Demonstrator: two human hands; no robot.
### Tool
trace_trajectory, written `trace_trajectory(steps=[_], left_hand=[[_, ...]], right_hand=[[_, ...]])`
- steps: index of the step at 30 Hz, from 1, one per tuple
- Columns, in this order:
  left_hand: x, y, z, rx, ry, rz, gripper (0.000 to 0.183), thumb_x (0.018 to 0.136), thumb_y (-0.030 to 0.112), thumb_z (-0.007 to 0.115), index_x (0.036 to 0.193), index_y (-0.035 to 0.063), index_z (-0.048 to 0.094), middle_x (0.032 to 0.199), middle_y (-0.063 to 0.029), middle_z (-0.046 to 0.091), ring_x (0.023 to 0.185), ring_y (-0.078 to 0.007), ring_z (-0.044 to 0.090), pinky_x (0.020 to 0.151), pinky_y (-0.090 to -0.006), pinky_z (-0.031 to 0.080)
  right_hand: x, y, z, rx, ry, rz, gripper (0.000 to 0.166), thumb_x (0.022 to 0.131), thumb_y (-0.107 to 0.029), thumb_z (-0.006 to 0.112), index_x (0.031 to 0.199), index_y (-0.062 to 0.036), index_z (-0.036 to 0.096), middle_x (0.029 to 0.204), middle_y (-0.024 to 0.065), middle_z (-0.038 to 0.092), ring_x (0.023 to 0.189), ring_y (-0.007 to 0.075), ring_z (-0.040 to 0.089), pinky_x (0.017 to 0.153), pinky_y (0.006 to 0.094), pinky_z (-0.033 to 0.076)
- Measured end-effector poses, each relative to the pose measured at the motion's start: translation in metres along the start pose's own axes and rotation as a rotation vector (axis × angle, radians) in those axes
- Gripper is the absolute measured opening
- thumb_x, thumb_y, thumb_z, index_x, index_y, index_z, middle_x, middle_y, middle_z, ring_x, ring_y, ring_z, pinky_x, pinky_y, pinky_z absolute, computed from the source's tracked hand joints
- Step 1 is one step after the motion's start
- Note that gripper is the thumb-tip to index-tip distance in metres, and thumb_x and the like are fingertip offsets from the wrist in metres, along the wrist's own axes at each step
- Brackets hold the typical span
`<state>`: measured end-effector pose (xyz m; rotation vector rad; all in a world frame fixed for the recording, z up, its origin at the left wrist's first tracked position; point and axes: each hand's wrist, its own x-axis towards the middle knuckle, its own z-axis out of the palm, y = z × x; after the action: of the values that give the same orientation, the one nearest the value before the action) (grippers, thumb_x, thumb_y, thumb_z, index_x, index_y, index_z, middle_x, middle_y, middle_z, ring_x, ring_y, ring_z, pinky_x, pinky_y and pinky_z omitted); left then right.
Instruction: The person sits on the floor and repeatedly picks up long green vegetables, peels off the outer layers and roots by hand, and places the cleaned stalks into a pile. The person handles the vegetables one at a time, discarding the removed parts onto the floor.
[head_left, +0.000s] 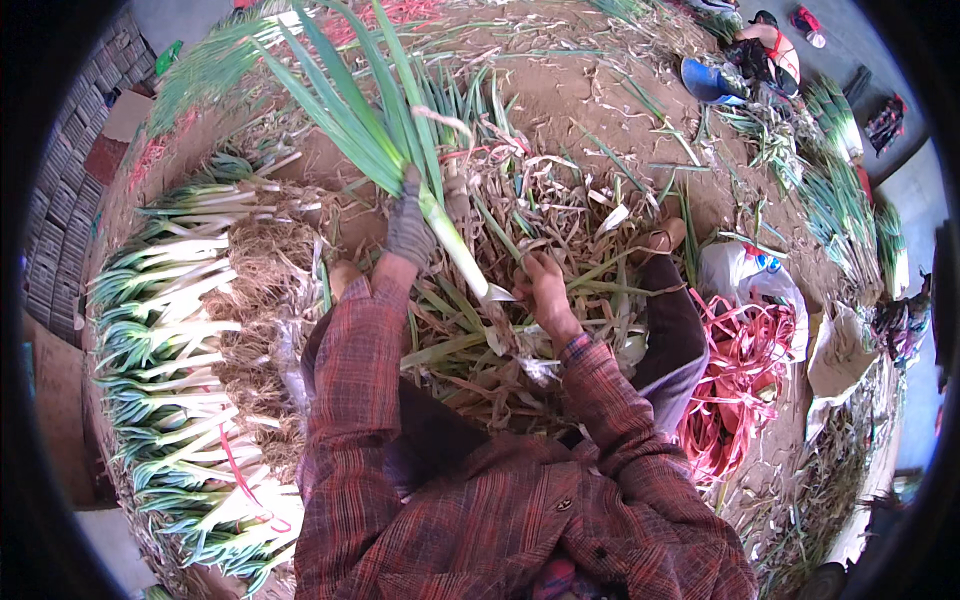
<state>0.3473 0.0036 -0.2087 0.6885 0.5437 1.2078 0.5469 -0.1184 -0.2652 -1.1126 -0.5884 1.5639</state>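
My left hand (411, 225), in a grey glove, grips a large green onion (457, 244) where its white stalk meets the leaves. The green leaves (367, 112) fan out toward the far side, and the white root end points toward my lap. My bare right hand (544, 289) is beside that root end, its fingers pinched on a long strip of outer leaf (501, 229). Beneath both hands, between my legs, lies a heap of stripped leaves and dry husks (465, 382).
A long row of green onions (172, 360) lies on my left, roots toward me. On my right are a tangle of pink ties (739, 375) and a white plastic bag (739, 274). Far right, a person (772, 52) sits near a blue bucket (705, 81). More onion bundles (840, 217) stand there.
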Motion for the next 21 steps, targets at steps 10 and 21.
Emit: trace_trajectory(steps=[10,21], left_hand=[[-0.023,-0.009,0.031,0.122,0.313,0.273,0.053,0.081,0.051,0.055,0.11,0.0084,0.047,0.077,-0.0085,0.057,0.06,-0.0208,0.058,0.051,-0.0349,0.056],[-0.009,0.013,0.012,-0.072,0.491,0.137,0.027,0.085,0.038,0.057,0.083,0.0153,0.042,0.051,0.0017,0.043,0.035,-0.0128,0.039,0.031,-0.0285,0.032]], right_hand=[[-0.019,-0.017,0.044,-1.064,-0.173,-0.691,0.033,0.082,-0.029,0.061,0.092,0.0015,0.056,0.064,0.0154,0.058,0.057,0.0213,0.059,0.052,0.0347,0.046],[-0.136,-0.043,-0.021,-1.657,-0.161,-0.9,0.013,0.079,-0.017,0.061,0.079,-0.007,0.053,0.053,0.0067,0.047,0.047,0.0208,0.049,0.042,0.0349,0.039]])
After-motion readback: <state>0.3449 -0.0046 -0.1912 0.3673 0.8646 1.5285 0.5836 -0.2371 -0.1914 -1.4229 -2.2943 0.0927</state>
